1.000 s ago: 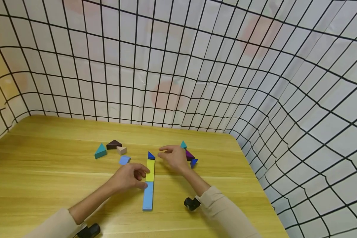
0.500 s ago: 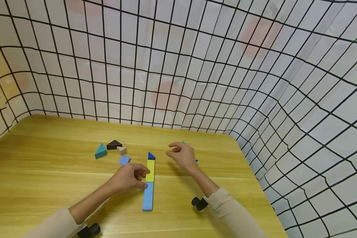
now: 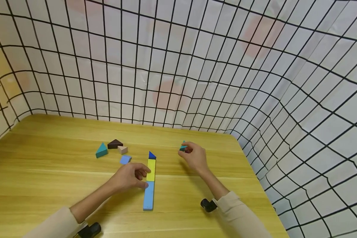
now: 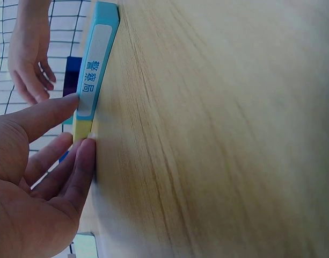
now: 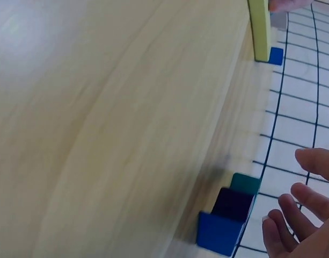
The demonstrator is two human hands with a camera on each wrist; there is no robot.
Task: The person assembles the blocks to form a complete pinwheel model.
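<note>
A light-blue long block (image 3: 148,198), a yellow block (image 3: 151,169) and a blue triangular block (image 3: 152,155) lie end to end in a row on the table. My left hand (image 3: 128,178) rests beside them, its thumb at the light-blue block and its bent fingers at the yellow one. Printed characters show on the light-blue block in the left wrist view. My right hand (image 3: 195,158) hovers over a group of small blocks, fingers spread and holding nothing. Of these, a teal block (image 5: 246,183), a dark purple block (image 5: 232,204) and a blue block (image 5: 220,234) appear in the right wrist view.
Left of the row lie a teal triangular block (image 3: 102,150), a dark brown triangular block (image 3: 115,144), a pale wooden triangular block (image 3: 123,150) and a light-blue slanted block (image 3: 125,159). White grid-patterned sheeting (image 3: 166,66) rises behind the wooden table (image 3: 47,185) and to its right.
My right hand has moved rightward, away from the blue triangular block, and now covers most of the right-hand group. My left hand stays where it was.
</note>
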